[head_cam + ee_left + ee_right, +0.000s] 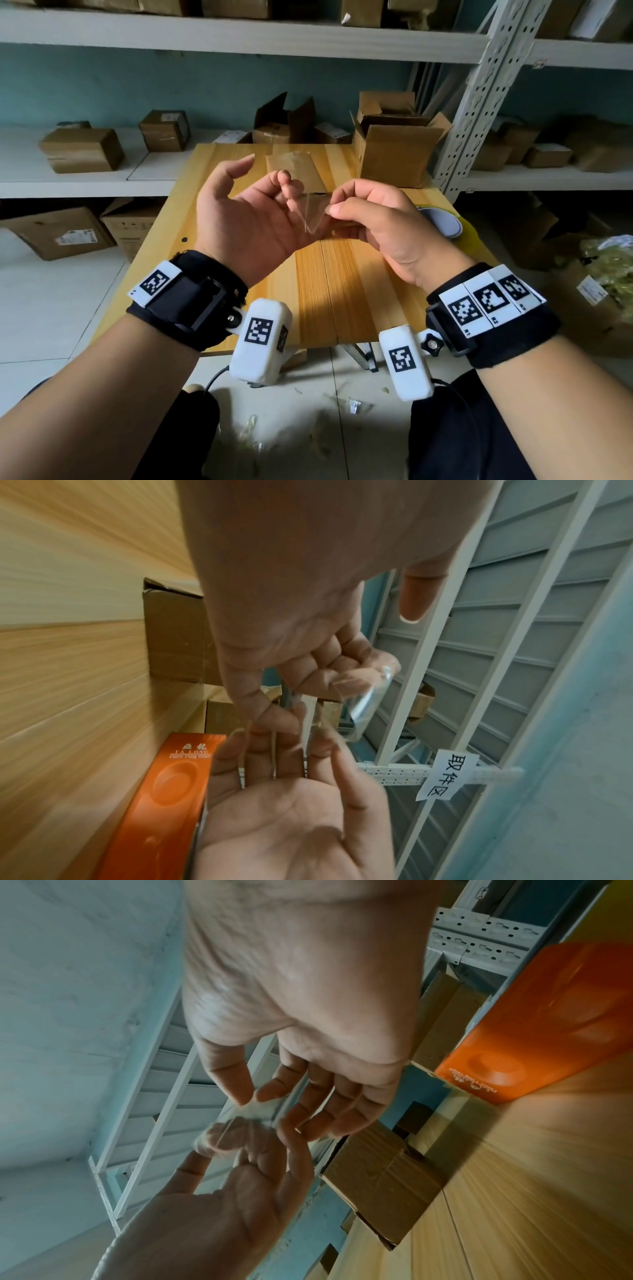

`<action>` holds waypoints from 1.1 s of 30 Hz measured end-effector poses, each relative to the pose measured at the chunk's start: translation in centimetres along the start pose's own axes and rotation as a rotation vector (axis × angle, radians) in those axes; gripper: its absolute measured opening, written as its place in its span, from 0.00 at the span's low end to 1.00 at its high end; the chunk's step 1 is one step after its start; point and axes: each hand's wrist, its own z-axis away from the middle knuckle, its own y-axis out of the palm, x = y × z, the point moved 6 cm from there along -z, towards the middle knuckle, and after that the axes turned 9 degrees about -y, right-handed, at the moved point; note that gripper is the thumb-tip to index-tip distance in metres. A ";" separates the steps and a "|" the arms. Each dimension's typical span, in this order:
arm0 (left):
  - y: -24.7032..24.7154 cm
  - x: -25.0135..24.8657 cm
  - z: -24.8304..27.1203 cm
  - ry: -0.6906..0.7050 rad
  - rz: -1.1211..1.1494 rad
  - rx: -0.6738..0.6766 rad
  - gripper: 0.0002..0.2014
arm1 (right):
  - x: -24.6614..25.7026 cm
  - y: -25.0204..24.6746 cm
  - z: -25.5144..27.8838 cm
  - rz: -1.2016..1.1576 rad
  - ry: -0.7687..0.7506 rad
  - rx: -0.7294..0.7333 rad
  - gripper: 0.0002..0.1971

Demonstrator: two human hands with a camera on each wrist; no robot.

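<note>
Clear film (310, 212) was stretched between both raised hands above the wooden table (342, 274), touching nothing else. The left hand (246, 219) was turned palm up, its thumb standing free and well apart from the film, its fingers (284, 180) curled in toward the palm with the film's far edge caught at their tips. The right hand (376, 219) came in from the other side, knuckles up, nipping the near edge between thumb and forefinger while its other fingers hung loosely bent below.

From the right wrist the pinch (253, 1099) showed plainly, and the left fingertips (226, 1137) could be seen through the film (246, 1115). From the left wrist the film (363, 707) was blurred and bright with glare, so its outline was hard to follow, and its lower corner faded against the table in the head view.

An open cardboard box (394, 150) stood at the table's far right corner, well apart from the hands.
</note>
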 end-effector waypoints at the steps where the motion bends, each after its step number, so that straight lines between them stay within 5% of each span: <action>1: -0.1 -0.2 0.0 0.028 -0.031 -0.023 0.17 | 0.0 -0.4 0.0 -0.005 -0.014 -0.026 0.03; 7: 0.0 -0.7 0.2 0.160 -0.248 -0.183 0.16 | 0.5 -2.2 -0.2 -0.034 -0.081 -0.126 0.03; 13: -0.3 -1.6 0.2 0.314 -0.458 -0.318 0.04 | 0.6 -2.8 -0.3 -0.034 -0.075 -0.193 0.07; 19: -0.3 -2.5 0.6 0.538 -0.628 -0.341 0.03 | 1.1 -2.5 -0.9 -0.077 -0.111 -0.239 0.15; 26: 0.0 -3.1 1.1 0.729 -0.636 -0.327 0.05 | 2.3 -1.2 -1.0 -0.070 -0.236 -0.218 0.08; 29: 0.1 -3.4 1.2 0.750 -0.639 -0.318 0.03 | 2.3 -0.9 -1.2 -0.119 -0.238 -0.202 0.08; 33: -1.1 -4.8 1.3 0.611 -0.564 -0.386 0.03 | 2.5 -1.9 -1.3 -0.192 -0.252 -0.208 0.06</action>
